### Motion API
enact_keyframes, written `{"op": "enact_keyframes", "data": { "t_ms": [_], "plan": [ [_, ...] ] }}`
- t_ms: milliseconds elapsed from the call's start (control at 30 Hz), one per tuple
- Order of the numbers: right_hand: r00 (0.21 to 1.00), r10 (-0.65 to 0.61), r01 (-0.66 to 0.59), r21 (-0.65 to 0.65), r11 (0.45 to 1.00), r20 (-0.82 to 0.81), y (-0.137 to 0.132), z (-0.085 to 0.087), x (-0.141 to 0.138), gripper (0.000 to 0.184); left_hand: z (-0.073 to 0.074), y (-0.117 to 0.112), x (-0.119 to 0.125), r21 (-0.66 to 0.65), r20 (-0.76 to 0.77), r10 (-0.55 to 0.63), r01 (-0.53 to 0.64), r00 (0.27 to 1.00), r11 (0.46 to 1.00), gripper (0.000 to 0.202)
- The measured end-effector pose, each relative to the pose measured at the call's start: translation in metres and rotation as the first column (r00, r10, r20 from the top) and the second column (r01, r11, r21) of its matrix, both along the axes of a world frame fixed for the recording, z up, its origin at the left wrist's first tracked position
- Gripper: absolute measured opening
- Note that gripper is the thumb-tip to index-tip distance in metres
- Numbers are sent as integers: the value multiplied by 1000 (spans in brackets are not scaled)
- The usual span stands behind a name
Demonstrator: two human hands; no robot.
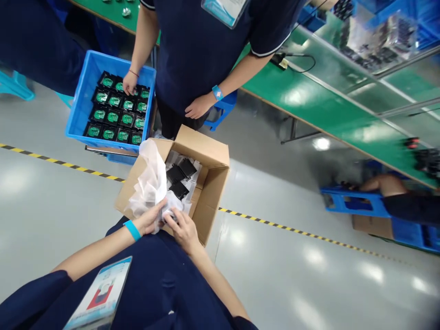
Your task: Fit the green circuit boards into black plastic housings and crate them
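An open cardboard box (211, 190) stands right in front of me, and both my hands are over its near edge. My left hand (151, 220), below a light blue wristband, is closed on thin white wrapping bags (151, 176) bunched along the box's left side. Close beside it, my right hand (184, 229) has its fingers curled on a crumpled white wrapping bag (168, 213); what lies inside is hidden. Several flat black plastic parts (179, 190) rest on white wrapping inside the box.
Beyond the box, a co-worker (206, 55) has one hand in a blue crate (74, 121) of black units with green circuit boards. A green workbench (309, 107) runs along the right. Blue stools (355, 201) and yellow-black floor tape (275, 224) are also visible.
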State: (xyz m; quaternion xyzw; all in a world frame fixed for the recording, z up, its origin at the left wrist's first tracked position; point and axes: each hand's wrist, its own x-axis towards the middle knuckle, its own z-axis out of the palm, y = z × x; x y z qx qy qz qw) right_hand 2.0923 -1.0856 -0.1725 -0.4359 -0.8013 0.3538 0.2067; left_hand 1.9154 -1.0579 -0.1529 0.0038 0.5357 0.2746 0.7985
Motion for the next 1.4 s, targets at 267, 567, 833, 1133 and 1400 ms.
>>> {"op": "enact_keyframes", "data": {
  "t_ms": [267, 567, 833, 1133, 1400],
  "plan": [
    [650, -675, 343, -657, 671, -350, -5, 1, -18, 51, -5, 1, -14, 29, 29, 61, -62, 998, 998, 53],
    [494, -814, 306, -816, 491, -304, 8, -7, -19, 35, -6, -2, -16, 83, -18, 36, -35, 999, 996, 60],
    [488, -783, 37, -887, 459, -385, 17, -7, -10, 63, -12, -1, -8, 156, -178, 84, -56, 981, 986, 64],
    [552, -771, -157, -947, 279, -318, 22, -47, -18, 64, 13, -1, -14, 226, -326, 105, -31, 940, 974, 71],
    [488, -830, -239, -956, 171, -270, 28, -83, -27, 61, 32, -11, -40, 46, -234, -40, 52, 971, 998, 61]
  ]
}}
